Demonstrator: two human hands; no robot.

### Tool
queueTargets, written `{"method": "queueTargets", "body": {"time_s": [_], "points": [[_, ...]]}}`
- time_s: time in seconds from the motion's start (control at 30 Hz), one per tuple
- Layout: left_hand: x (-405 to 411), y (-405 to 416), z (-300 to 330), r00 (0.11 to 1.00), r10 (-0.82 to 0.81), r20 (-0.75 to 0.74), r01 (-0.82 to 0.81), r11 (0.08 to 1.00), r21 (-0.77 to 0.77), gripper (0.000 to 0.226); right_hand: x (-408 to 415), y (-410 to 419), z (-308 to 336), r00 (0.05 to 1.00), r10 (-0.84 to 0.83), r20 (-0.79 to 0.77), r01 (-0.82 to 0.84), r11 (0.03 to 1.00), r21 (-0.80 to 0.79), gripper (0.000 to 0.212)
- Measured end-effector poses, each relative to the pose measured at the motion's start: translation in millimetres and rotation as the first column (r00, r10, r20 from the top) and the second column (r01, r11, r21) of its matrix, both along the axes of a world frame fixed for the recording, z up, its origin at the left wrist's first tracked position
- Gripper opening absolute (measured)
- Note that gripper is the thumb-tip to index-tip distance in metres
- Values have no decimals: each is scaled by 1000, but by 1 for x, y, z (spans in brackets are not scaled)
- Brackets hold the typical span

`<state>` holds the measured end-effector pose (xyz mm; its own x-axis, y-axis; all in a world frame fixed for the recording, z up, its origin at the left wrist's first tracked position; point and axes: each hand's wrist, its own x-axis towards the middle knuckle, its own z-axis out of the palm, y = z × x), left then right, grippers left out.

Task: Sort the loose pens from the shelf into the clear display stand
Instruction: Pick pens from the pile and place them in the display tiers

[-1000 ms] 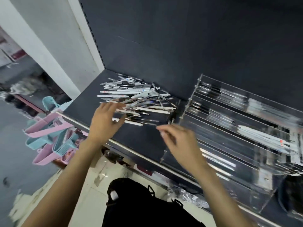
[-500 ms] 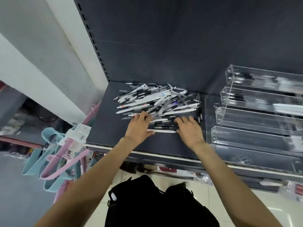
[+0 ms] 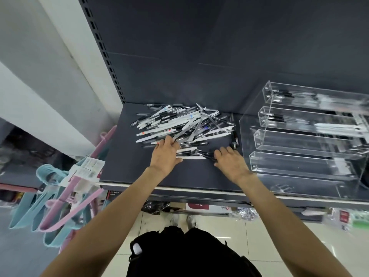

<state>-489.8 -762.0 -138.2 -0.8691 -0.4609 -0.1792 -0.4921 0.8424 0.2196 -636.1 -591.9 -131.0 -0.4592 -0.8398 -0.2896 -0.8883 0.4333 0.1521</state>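
A heap of loose pens (image 3: 185,124), white, clear and black, lies on the dark shelf (image 3: 127,164). My left hand (image 3: 164,154) rests at the heap's near edge with straight fingers on the pens; a white pen (image 3: 191,157) lies by its thumb. My right hand (image 3: 231,162) is just right of it, fingers bent down over the ends of a few black pens (image 3: 206,154). The clear display stand (image 3: 299,140) stands to the right, with stepped troughs. Its two rear troughs hold black and white pens.
The shelf's pale front edge (image 3: 179,188) runs under my forearms. Pink and blue hangers (image 3: 60,196) hang at the left. A black bag (image 3: 189,254) is below me on the tiled floor. More goods sit on a lower shelf (image 3: 219,208).
Both hands have reached forward onto the near edge of the pen heap. My right hand's fingers have bent down onto the black pens.
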Motion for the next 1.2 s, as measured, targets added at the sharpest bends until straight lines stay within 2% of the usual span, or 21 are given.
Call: {"method": "queueTargets", "body": {"time_s": [0.13,0.3,0.43,0.53,0.6,0.83,0.9,0.97,1.0,1.03,1.07,1.1,1.13,1.17,1.2], "points": [[-2,2,2,999,-14,30,16,998,-55,41,1,-1,-3,1000,18,6,-18,1000,-22,32],[-1,6,3,996,-69,58,77,986,-150,41,-6,4,4,1000,26,4,-24,962,-271,22],[1,10,5,995,-89,46,96,978,-186,35,-8,-3,3,999,49,14,-42,940,-337,25],[-4,8,9,992,-76,101,86,991,-99,36,-10,-12,4,996,44,83,-17,954,-298,25],[-10,7,12,984,-75,160,86,995,-59,36,-13,-15,3,996,67,64,-49,968,-247,25],[-16,6,18,966,-47,254,69,995,-75,43,-22,-20,0,995,101,5,-100,985,-139,26],[-15,7,17,965,-59,254,81,994,-77,44,-23,-16,6,998,56,30,-49,980,-194,25],[-14,8,18,969,-64,237,75,996,-41,41,-22,-10,13,993,-37,108,73,936,-346,23],[-12,7,20,982,-36,186,28,999,46,38,-20,-7,17,975,-85,206,169,883,-438,20],[-10,7,24,993,32,115,-56,977,205,35,-16,-4,22,920,-123,372,310,810,-499,19],[-8,9,32,987,157,22,-151,885,441,30,-11,-2,28,803,-129,582,484,712,-509,18],[-7,13,41,946,322,-40,-206,694,690,25,-3,-1,38,625,-87,776,652,605,-458,16],[-6,19,52,882,467,-54,-188,456,870,22,4,-1,48,438,-13,899,771,520,-368,15],[-6,26,63,824,565,-47,-118,251,961,22,11,-1,56,297,71,952,829,475,-294,14],[-5,32,72,785,617,-46,-35,118,992,24,16,-1,64,221,123,968,847,468,-253,15]]}}
